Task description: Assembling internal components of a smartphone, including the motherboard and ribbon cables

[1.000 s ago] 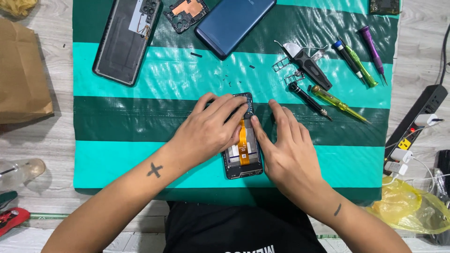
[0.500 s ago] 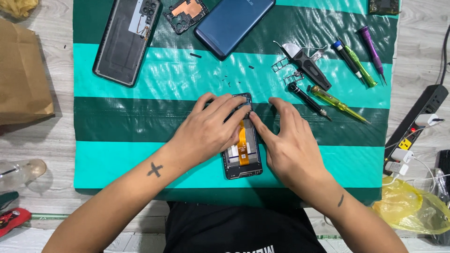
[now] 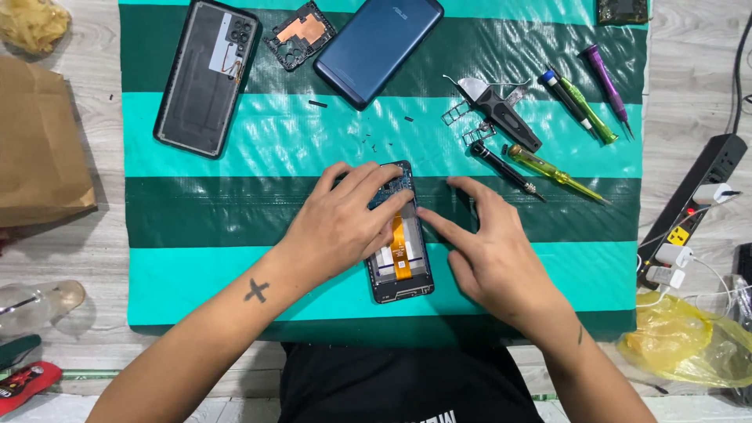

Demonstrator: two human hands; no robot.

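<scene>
Opened phone: small dark smartphone with its back removed (image 3: pixel 400 254), orange flex cable and circuit board exposed, lying upright on the striped mat just in front of the person's torso, between both hands.
Left hand: left hand (image 3: pixel 345 227) resting on the opened phone's upper left, fingers (image 3: pixel 374 178) spread and curled loosely over the top edge, pressing rather than clamping; thumb side hidden.
Right hand: right hand (image 3: pixel 489 251) beside the phone's right edge, fingers (image 3: pixel 429 223) extended and loose, index tip touching the phone near its middle; gripping nothing.
Mat: green and teal striped plastic mat (image 3: pixel 235 211) spread over the pale wooden tabletop (image 3: pixel 86 258).
Far left of mat: black phone back cover with camera cutouts (image 3: pixel 205 74), lying inner side up.
Beside it: small black inner frame piece with copper-coloured patch (image 3: pixel 301 31).
Top centre: dark blue smartphone lying face down (image 3: pixel 379 47), tilted diagonally.
Right of mat: black-handled prying tool with metal blade (image 3: pixel 501 113); black slim screwdriver (image 3: pixel 505 168); yellow translucent screwdriver (image 3: pixel 552 172); green screwdriver (image 3: pixel 586 108); purple screwdriver (image 3: pixel 605 86).
Tabletop right: black power strip with plugs (image 3: pixel 701 196); yellow plastic bag (image 3: pixel 689 345).
Tabletop left: brown paper bag (image 3: pixel 39 141); clear plastic bottle (image 3: pixel 35 301).
</scene>
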